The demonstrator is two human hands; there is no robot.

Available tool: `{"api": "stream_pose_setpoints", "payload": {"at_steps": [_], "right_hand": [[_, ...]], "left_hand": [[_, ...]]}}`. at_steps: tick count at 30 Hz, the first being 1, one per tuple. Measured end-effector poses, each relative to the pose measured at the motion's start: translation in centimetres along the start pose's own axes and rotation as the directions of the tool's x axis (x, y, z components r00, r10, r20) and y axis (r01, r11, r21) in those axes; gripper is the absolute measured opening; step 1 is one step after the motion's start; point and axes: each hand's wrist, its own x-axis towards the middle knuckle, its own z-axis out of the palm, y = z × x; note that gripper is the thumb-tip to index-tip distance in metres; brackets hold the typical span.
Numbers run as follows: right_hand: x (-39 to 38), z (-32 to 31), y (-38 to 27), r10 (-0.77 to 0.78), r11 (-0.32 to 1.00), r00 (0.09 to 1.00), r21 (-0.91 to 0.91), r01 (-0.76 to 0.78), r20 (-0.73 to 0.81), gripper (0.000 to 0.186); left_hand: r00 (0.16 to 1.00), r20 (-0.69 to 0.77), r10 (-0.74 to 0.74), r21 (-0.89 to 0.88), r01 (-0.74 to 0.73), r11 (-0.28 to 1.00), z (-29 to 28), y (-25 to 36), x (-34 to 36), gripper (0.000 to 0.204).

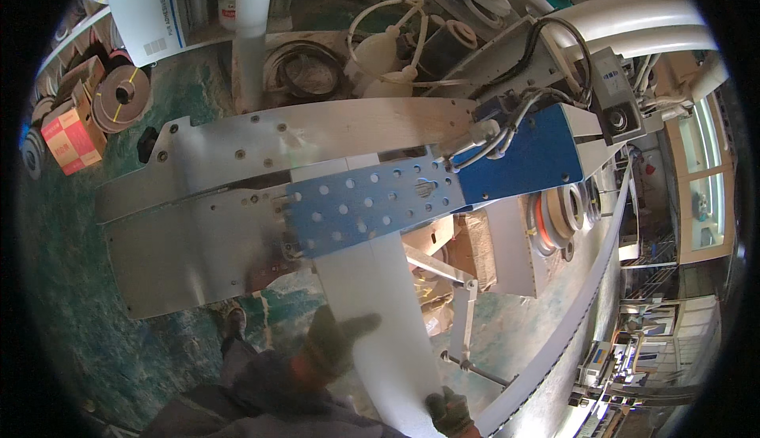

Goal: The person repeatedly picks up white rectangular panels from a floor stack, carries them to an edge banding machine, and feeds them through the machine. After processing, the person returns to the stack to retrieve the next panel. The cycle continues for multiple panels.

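A long white panel (388,335) runs from beneath a blue plate with round holes (372,204) down toward me. My left hand (328,347), in a dark glove and blurred, is at the panel's left edge. Its thumb points right over the white surface, apart from the fingers, and I see nothing held in it. Low in view, my right hand (450,410), also gloved, grips the panel's right edge with the thumb side on top; its other fingers are hidden. Broad metal plates (198,240) of the machine extend left of the blue plate.
A blue machine housing (522,157) with cables and a control box (617,97) stands right of the plate. Under the panel's right side are a metal leg frame (463,311) and cardboard. Rolls of edging (554,220) and a red-and-white carton (74,137) rest on the floor.
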Motion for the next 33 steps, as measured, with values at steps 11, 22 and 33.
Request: {"api": "stream_pose_setpoints", "payload": {"at_steps": [11,22,33], "right_hand": [[1.2,-1.3,2.9,0.122,0.990,0.992,0.063,-0.124,0.045,0.023],[4.5,-5.5,5.4,0.009,0.997,1.000,0.080,-0.009,-0.002,0.012],[8.4,-11.9,11.7,0.416,0.797,0.904,0.439,-0.414,0.097,0.037]], "left_hand": [[1.000,0.020,-0.019,-0.009,0.019,1.000,3.1,0.3,2.0,0.033],[0.998,-0.005,0.058,-0.126,-0.058,0.990,7.3,-2.0,5.6,0.020],[0.992,0.041,0.123,-0.117,-0.117,0.986,14.3,-4.6,11.7,0.028]]}}
